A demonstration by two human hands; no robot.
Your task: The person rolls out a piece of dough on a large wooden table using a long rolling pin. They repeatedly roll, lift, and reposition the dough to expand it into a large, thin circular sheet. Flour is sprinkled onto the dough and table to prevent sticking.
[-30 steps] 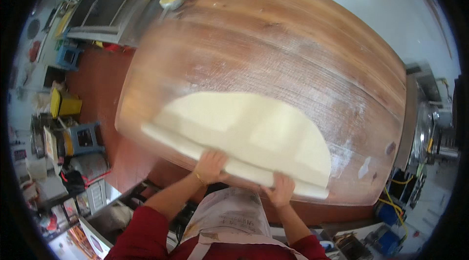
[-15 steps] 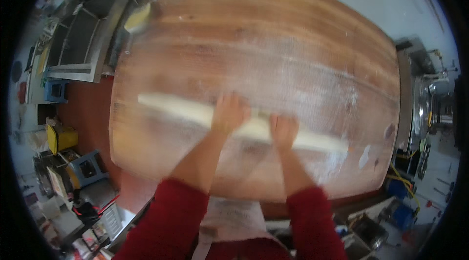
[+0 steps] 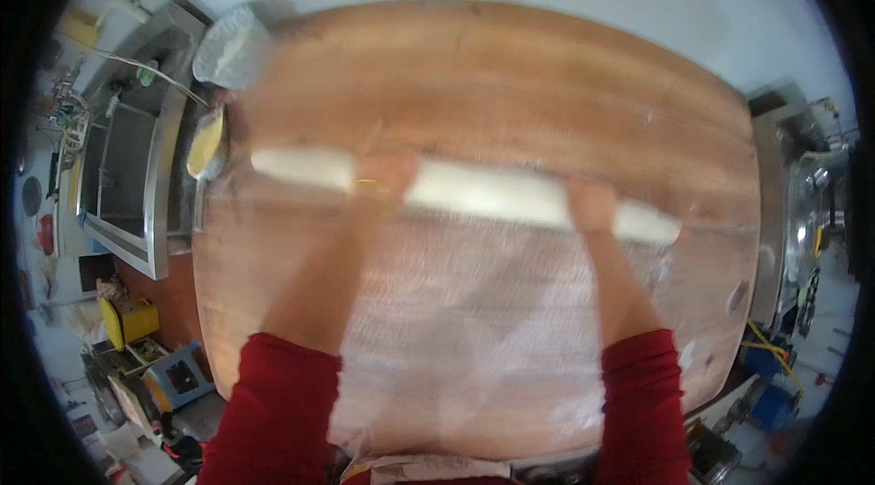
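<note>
The left hand [image 3: 392, 173] and right hand [image 3: 594, 204] have moved forward and apart along the dough roll [image 3: 483, 191], beneath and between them on the wooden table [image 3: 474, 330]; blur hides whether fingers close; dough spread flat earlier now looks wound up. That suggests the winding is done.

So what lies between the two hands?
In the head view, the middle stretch of the pale dough roll spans the gap from left hand to right hand, on the wooden table.

Open wooden tabletop [image 3: 474, 321] before and beyond the dough roll [image 3: 488, 193]; basin [image 3: 211, 55], scoop [image 3: 217, 159] at left edge
</note>
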